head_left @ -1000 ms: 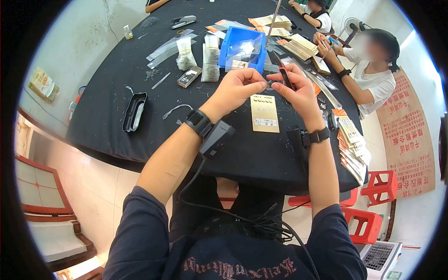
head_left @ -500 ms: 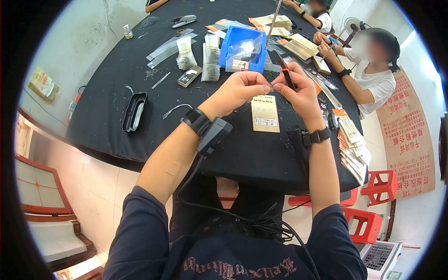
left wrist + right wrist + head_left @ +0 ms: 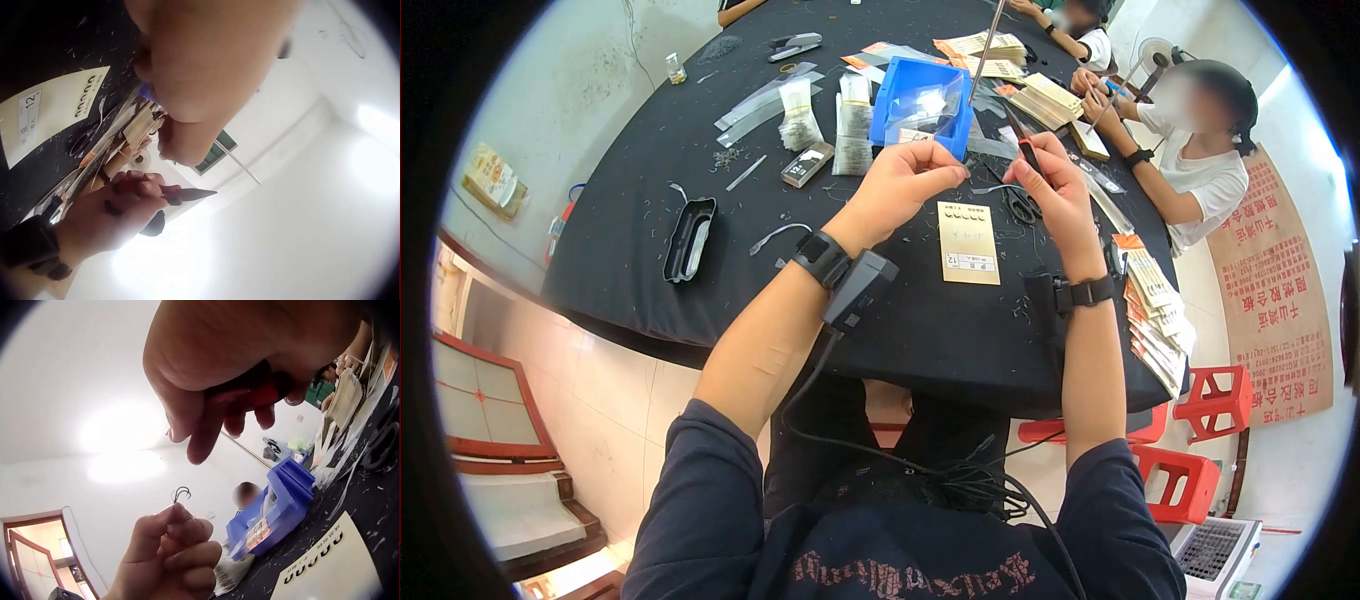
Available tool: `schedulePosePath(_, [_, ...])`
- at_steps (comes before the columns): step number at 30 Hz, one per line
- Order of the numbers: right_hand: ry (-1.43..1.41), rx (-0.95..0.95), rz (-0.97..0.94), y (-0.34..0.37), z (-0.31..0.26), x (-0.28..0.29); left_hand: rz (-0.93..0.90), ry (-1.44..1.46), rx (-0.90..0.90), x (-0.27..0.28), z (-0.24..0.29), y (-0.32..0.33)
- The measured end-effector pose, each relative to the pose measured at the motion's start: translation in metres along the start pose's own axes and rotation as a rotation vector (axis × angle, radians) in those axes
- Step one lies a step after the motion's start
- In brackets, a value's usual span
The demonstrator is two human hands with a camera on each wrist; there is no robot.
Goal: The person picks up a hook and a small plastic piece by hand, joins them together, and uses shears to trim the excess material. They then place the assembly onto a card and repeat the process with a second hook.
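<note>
Small dark hooks [image 3: 181,494] stick up from between the thumb and index finger of the left hand [image 3: 908,190], which pinches them; the right wrist view shows this best. Apart from it, to the right, the right hand [image 3: 1055,200] grips a pointed tool with red-and-black handles [image 3: 194,194], its tip aimed up and away. Whether the right thumb and index finger also hold something thin cannot be told. Below and between the hands a cream card [image 3: 968,245] with a row of dark hooks at its upper end lies flat on the black cloth.
Beyond the hands stands a blue bin [image 3: 920,105] holding clear bags. Scissors [image 3: 1022,205] lie beside the right hand. Bundled clear packets [image 3: 798,115], a small box [image 3: 807,164] and a black tray [image 3: 690,240] lie to the left. Card stacks [image 3: 1150,310] line the right edge; another person sits there.
The hands, close together before, have moved apart, the right hand going right with the tool. The scissors beside it have come into view. The card has stayed in place.
</note>
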State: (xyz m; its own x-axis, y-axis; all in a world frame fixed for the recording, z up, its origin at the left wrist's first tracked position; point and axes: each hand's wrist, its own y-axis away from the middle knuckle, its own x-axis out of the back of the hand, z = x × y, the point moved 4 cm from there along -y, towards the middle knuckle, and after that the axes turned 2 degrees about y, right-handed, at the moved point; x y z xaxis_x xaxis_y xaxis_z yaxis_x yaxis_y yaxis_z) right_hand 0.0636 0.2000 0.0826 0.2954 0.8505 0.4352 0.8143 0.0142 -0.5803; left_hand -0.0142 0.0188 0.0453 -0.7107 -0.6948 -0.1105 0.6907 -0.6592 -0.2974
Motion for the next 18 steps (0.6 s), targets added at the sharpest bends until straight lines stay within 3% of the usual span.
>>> schedulePosePath(3, [0.015,-0.014,-0.025,0.0,0.003,0.001,0.048,-0.059,-0.137,0.007,-0.007,-0.006])
schedulePosePath(11, [0.004,-0.114,-0.15,0.002,0.007,-0.008,0.124,-0.149,-0.137,0.014,-0.007,-0.005])
schedulePosePath(18, [0.155,-0.082,-0.193,0.004,0.008,-0.004,0.132,-0.165,-0.154,0.014,-0.006,-0.005])
